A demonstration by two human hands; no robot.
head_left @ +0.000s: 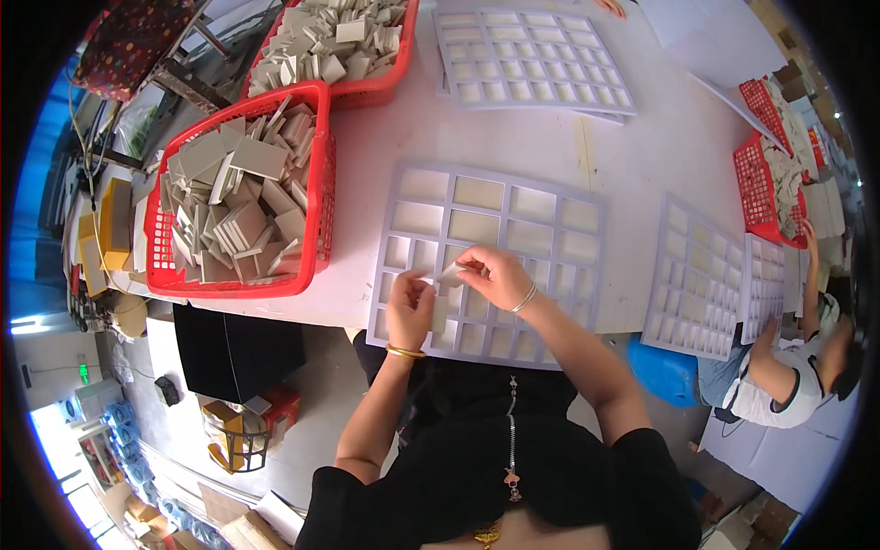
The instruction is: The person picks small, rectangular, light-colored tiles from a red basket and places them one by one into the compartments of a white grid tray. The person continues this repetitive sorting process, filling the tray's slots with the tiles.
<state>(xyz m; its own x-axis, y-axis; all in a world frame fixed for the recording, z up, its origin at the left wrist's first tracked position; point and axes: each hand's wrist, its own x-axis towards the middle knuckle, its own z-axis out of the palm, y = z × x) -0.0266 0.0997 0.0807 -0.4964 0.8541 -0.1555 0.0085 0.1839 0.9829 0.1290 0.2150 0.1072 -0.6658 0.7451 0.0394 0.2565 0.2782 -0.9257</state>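
A pale lilac tray (506,182) with a grid of square and oblong compartments lies in front of me at the table's near edge. Over its left part, my right hand (500,278) pinches a small pale tile (451,272) between thumb and fingers. My left hand (410,310) is close beside it, its fingers curled and slightly blurred; what they hold, if anything, is hidden. Right by those fingers a narrow beige tile (439,314) shows; I cannot tell if it is held or lies in the tray. Flat beige panels fill some upper compartments.
A red basket (324,183) heaped with loose beige tiles stands left, with another red basket (371,90) behind it. Stacked trays (536,60) lie at the back. To the right are a tray (694,275), red baskets (759,188) and a person (779,385) working.
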